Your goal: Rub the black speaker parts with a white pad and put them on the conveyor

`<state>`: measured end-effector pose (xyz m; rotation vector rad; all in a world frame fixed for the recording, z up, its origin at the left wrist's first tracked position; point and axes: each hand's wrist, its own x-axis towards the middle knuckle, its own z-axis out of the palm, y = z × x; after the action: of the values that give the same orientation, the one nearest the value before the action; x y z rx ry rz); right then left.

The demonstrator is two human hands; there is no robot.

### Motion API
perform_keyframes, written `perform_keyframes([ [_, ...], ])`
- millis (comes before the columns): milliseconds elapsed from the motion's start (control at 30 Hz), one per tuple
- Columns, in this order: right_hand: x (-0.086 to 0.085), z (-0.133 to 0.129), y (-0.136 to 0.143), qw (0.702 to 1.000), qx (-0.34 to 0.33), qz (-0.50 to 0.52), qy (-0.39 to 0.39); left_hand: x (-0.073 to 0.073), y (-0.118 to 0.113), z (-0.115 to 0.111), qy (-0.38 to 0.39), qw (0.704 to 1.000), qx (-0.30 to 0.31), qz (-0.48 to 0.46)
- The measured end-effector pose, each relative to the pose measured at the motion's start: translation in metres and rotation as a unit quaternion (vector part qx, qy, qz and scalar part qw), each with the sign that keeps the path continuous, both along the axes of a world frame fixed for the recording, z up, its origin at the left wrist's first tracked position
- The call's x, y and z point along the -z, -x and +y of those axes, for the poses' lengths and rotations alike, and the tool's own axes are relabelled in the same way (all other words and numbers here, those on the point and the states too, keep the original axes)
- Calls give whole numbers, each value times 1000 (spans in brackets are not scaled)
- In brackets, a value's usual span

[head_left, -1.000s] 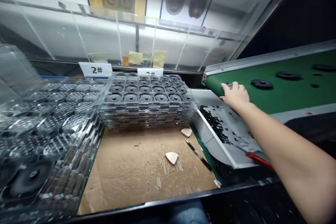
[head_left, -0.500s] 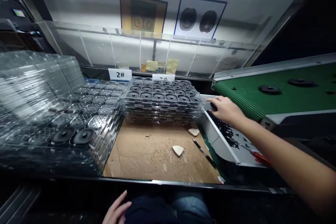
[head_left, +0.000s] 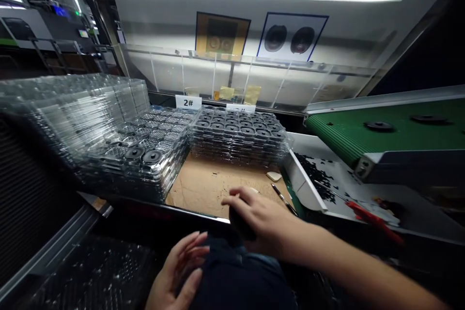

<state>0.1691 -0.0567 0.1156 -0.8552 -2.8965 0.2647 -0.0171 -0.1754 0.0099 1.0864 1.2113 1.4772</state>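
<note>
My right hand (head_left: 263, 218) is curled over a black round plastic part (head_left: 240, 225) at the front edge of the bench. The fingers hide much of that part. Lower and to the left, my left hand (head_left: 176, 271) is held over my lap, fingers apart and nothing in it. Beneath and beyond the right hand lies a cardboard sheet (head_left: 203, 181). A beige wedge-shaped piece (head_left: 273, 176) and a black pen (head_left: 284, 199) rest on it; a second beige piece is mostly covered by my hand.
At left, stacked clear trays (head_left: 170, 155) carry two black discs (head_left: 151, 156) in front. Another tray stack (head_left: 236, 147), filled with black parts, stands behind the cardboard. To the right are a white bin (head_left: 307, 193) with black scraps, a red-handled screwdriver (head_left: 374, 220) and a green conveyor (head_left: 348, 143) bearing discs.
My right hand has come from above the white bin leftward and toward me, with the black part in it. My left hand has risen further into view. The camera view has shifted left.
</note>
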Motion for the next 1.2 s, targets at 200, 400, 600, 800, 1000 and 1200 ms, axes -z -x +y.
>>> perform_keyframes([
  [200, 46, -39, 19, 974, 12, 215, 68, 1, -20, 20, 40, 957, 161, -237],
  [400, 69, -44, 12, 943, 86, 289, 140, 2, -22, 42, 138, 931, 232, -247],
  [600, 80, -22, 1, 921, 128, 306, 202, 11, -36, 72, 180, 907, 257, -279],
  [800, 103, 20, 4, 924, 142, 307, 176, 25, -42, 113, 223, 900, 218, -304],
  [1000, 120, 60, -21, 917, 239, 276, 159, 15, -38, 171, 307, 867, 156, -360],
  [1200, 187, 118, -59, 842, 468, 247, 106, 18, -44, 226, 283, 862, 133, -398],
])
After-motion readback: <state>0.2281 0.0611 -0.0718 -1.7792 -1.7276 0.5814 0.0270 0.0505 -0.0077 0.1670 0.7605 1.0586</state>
